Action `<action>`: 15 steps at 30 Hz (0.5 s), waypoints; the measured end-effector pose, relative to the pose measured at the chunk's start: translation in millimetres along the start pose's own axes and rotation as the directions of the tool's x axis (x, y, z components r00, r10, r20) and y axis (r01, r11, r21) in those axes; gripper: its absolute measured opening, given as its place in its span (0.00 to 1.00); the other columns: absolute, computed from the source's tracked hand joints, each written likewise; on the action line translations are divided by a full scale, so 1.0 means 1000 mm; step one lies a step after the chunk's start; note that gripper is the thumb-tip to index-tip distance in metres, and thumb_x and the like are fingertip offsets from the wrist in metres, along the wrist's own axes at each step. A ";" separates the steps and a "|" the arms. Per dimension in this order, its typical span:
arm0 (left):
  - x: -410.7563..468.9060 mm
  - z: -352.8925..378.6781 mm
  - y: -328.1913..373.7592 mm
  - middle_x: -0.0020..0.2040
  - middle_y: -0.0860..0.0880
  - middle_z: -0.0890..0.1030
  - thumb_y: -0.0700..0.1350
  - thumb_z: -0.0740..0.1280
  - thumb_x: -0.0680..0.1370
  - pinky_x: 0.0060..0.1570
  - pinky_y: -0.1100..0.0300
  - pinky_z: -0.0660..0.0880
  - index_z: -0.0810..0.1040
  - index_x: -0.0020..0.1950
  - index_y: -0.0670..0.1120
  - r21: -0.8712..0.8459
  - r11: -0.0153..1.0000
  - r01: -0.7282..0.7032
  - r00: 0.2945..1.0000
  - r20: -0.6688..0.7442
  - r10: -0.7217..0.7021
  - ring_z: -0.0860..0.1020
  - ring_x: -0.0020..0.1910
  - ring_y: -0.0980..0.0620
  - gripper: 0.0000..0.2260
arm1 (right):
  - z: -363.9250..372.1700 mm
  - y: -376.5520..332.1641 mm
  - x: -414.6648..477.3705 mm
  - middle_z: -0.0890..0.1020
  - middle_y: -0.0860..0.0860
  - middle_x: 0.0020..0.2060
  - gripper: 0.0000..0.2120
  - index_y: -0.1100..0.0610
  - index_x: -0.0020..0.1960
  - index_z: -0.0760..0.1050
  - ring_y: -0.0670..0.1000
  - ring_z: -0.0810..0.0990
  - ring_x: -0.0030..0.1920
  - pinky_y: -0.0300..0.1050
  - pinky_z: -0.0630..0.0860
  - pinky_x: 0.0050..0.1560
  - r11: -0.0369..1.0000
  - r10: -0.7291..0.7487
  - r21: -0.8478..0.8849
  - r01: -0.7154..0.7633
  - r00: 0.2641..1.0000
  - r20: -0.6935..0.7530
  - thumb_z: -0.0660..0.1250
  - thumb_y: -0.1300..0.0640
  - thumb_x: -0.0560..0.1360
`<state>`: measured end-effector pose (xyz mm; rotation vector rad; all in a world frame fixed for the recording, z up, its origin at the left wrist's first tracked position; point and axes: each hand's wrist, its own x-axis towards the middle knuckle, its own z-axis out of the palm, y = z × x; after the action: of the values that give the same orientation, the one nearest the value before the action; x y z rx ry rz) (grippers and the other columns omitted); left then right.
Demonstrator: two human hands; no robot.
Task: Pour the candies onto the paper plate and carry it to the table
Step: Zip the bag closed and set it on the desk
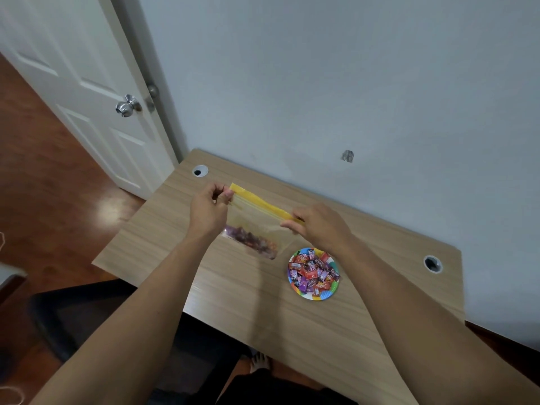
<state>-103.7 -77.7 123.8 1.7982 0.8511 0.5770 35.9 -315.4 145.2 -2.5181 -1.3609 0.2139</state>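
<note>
the table looks like pale wood with a fine grain and a soft, matt top, and the plate at its 3 o'clock side looks like paper printed in bright colours, heaped with candies in shiny wrappers. the bag at 12 o'clock is thin clear plastic with a yellow plastic strip. the floor at 9 o'clock is dark glossy wood, and the door knob is shiny metal.
</note>
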 end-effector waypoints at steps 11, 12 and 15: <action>-0.004 -0.001 -0.023 0.40 0.50 0.83 0.43 0.68 0.84 0.44 0.65 0.75 0.81 0.47 0.45 0.011 0.998 0.057 0.998 0.039 -0.057 0.80 0.38 0.59 0.07 | 0.007 0.005 0.001 0.87 0.51 0.46 0.14 0.52 0.49 0.82 0.54 0.83 0.45 0.52 0.80 0.45 0.994 0.105 -0.043 -0.099 0.983 0.152 0.68 0.42 0.83; -0.004 -0.001 -0.026 0.40 0.50 0.83 0.42 0.68 0.84 0.43 0.68 0.74 0.82 0.46 0.45 0.019 0.998 0.052 0.997 0.048 -0.053 0.80 0.37 0.62 0.07 | 0.008 0.006 0.002 0.87 0.52 0.46 0.14 0.52 0.50 0.82 0.55 0.84 0.46 0.52 0.80 0.45 0.993 0.108 -0.071 -0.098 0.982 0.154 0.68 0.42 0.83; -0.004 0.002 -0.032 0.40 0.50 0.83 0.41 0.68 0.83 0.42 0.72 0.73 0.81 0.45 0.46 0.033 0.998 0.049 0.996 0.068 -0.051 0.79 0.35 0.67 0.08 | 0.010 0.007 0.001 0.86 0.55 0.47 0.18 0.55 0.53 0.82 0.58 0.85 0.48 0.50 0.77 0.43 0.984 0.117 -0.152 -0.092 0.980 0.164 0.66 0.41 0.83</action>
<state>-113.8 -74.7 93.5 1.8092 0.8592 0.4692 39.2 -316.1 133.4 -2.7506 -1.3508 0.3755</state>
